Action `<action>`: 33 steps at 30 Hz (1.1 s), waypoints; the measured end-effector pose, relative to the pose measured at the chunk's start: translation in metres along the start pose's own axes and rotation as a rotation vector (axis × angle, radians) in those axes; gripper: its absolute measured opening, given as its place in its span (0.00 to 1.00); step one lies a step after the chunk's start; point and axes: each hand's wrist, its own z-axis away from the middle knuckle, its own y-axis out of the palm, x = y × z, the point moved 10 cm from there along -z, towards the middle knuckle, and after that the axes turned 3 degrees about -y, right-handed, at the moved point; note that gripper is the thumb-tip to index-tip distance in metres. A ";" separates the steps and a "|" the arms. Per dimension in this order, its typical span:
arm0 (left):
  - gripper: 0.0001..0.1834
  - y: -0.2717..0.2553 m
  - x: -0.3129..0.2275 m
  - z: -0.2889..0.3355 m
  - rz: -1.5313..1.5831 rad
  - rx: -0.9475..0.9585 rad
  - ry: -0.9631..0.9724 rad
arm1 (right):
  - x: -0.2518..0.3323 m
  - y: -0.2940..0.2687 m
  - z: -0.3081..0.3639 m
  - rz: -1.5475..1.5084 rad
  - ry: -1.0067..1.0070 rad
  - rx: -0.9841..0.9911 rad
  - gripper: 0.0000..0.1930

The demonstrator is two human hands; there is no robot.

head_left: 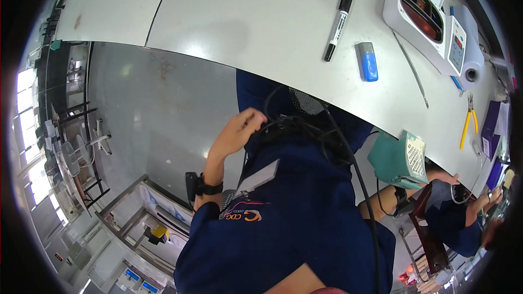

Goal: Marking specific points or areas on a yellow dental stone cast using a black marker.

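My left hand (242, 129) is in front of my torso, above my lap, with its fingers curled inward. Its fingertips are beside a tangle of black cables (289, 125); whether anything is between them does not show. My right forearm reaches to the right beneath a teal box-shaped thing (388, 158) with a pale perforated panel, at the table edge. My right hand (448, 177) rests by that edge, small in view, its fingers too unclear to read. Black bands with dark devices sit on both my wrists.
On the white table (261, 16) lie a black-and-white marker (339, 26), a blue-capped stick (368, 62), a thin metal rod (411, 69) and yellow-handled pliers (468, 122). A white device with an open lid (417, 19) stands at the far right. Another person (452, 220) sits at right.
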 end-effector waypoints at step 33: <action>0.19 0.089 0.044 0.052 0.381 -0.016 -0.056 | 0.030 0.015 0.038 -0.016 0.115 0.074 0.43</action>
